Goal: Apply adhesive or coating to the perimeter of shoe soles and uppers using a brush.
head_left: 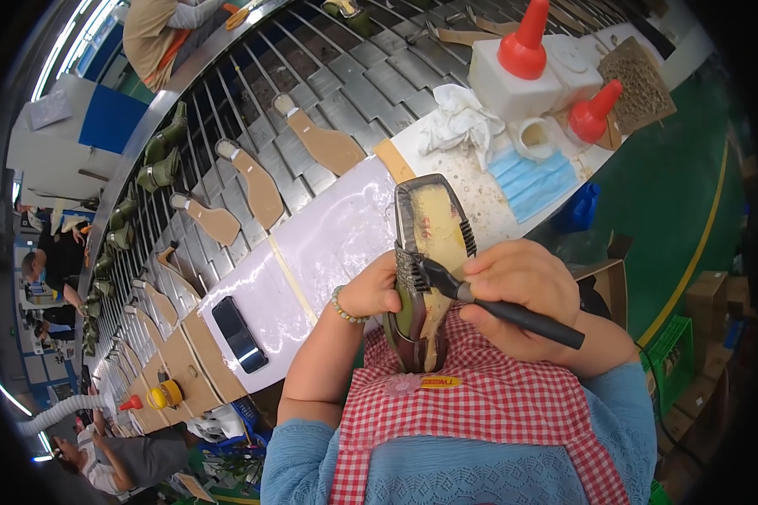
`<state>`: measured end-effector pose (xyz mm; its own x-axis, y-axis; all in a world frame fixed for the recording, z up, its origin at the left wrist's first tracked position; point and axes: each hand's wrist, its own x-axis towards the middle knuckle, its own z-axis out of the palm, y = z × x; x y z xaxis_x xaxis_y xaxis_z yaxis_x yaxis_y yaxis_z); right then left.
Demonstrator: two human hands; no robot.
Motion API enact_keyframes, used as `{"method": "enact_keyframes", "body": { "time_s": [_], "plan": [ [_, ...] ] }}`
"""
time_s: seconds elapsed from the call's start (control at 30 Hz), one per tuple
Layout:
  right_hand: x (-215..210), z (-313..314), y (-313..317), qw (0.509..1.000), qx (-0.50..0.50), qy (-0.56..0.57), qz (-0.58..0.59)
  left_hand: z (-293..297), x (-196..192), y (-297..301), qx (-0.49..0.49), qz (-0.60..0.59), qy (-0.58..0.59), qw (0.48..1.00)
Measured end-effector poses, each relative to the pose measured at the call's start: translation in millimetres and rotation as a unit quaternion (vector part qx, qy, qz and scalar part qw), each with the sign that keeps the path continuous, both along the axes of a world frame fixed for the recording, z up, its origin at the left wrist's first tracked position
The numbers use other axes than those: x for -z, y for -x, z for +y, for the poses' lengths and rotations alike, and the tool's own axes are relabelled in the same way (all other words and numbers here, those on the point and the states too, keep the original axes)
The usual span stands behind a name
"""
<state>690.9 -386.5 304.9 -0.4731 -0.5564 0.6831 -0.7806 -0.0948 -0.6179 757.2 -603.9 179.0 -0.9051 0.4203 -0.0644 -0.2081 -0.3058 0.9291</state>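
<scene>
We gripped an upturned shoe (434,227) in front of our checked apron (472,412), the left hand (370,288) wrapped around its side. Our right hand (522,290), closed on a black brush (531,323), held the head against the sole's edge, hiding part of it. On the bench (328,240), a phone (239,334) lay left; a red-spouted white bottle (514,80), blue mask (535,181) and crumpled cloth (463,122) sat beyond, to the right.
</scene>
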Motion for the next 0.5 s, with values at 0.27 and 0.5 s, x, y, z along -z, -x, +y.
{"method": "enact_keyframes", "body": {
  "time_s": [0.27, 0.5],
  "plan": [
    [4.5, 9.5, 3.8, 0.958, -0.107, 0.026, -0.263, -4.1, -16.0, -4.6, -0.007, 0.013, -0.015, 1.000],
    [30.7, 4.2, 4.4, 0.884, -0.039, 0.160, -0.438, -34.7, -3.8, -13.4, -0.115, -0.006, 0.171, 0.978]
  ]
}}
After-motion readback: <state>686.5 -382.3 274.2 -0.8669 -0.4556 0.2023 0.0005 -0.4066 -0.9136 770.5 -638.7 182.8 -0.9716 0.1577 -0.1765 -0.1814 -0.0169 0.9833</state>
